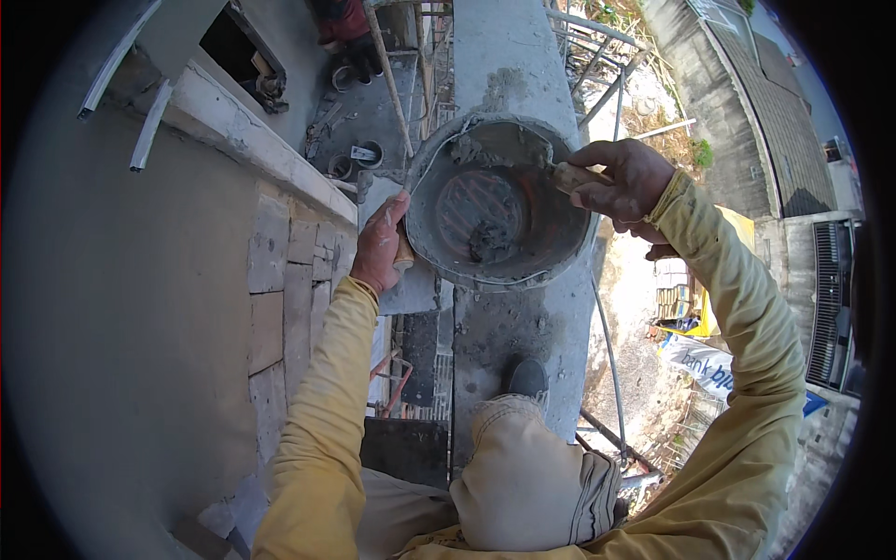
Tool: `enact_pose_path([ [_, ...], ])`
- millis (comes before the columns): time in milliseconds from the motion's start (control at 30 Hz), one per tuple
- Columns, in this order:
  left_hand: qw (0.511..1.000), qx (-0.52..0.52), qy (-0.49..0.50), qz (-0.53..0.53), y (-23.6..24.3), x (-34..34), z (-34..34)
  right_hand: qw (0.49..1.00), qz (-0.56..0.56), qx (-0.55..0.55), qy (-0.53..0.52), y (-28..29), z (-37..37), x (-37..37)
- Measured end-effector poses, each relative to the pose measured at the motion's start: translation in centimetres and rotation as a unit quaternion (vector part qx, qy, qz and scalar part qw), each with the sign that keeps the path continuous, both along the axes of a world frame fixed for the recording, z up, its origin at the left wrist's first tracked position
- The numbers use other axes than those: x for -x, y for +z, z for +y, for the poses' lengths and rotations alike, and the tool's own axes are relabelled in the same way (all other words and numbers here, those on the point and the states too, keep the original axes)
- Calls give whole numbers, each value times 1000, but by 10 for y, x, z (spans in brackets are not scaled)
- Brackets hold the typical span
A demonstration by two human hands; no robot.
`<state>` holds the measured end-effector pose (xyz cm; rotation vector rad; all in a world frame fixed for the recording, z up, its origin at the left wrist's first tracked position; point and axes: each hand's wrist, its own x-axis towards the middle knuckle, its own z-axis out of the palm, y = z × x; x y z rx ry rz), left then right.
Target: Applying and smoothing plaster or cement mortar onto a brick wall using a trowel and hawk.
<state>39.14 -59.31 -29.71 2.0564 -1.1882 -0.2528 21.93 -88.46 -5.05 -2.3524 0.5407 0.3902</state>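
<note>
A round bucket (425, 245) smeared with grey mortar is in front of me on the plank. Wet mortar (493, 241) lies in a lump on its bottom, with more clinging to the far inner wall. My right hand (630, 182) is closed round the wooden handle of a trowel (571, 177) at the bucket's right rim; its blade is hard to make out against the mortar. At the left rim my left hand (378, 245) is closed round the wooden handle of a flat grey plastering float (411, 291), whose plate shows beneath the hand.
I am on a narrow scaffold plank (509, 56), with drops on both sides. A smooth plastered wall (140, 308) rises at left beside a ledge (252, 140). Scaffold poles (611, 93) stand at right. Small buckets (371, 154) and another person (350, 23) are at the far left.
</note>
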Motion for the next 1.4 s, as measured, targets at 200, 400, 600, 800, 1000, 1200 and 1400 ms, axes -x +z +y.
enact_pose_path([
  [200, 1000, -15, -8, 16, -2, 12, -15, 991, -44, 11, 127, -8, 18, 37],
  [400, 813, 204, 83, 539, -42, -7, -12, 984, 14, 122, 132, 2, 10, 57],
  [600, 764, 186, 165, 595, 7, 6, -24, 985, -9, 172, 5, -37, -29, 140],
  [800, 816, 139, 196, 525, 25, 8, -40, 971, -94, 208, -68, -175, -26, 175],
  [1000, 767, 169, 203, 585, 23, -2, -38, 967, -103, 205, -106, -252, -40, 186],
  [1200, 745, 170, 192, 615, 16, -12, -37, 965, -59, 235, -103, -245, -76, 259],
  [1400, 782, 142, 228, 563, 24, -5, -30, 949, 81, 281, -120, -175, -68, 328],
])
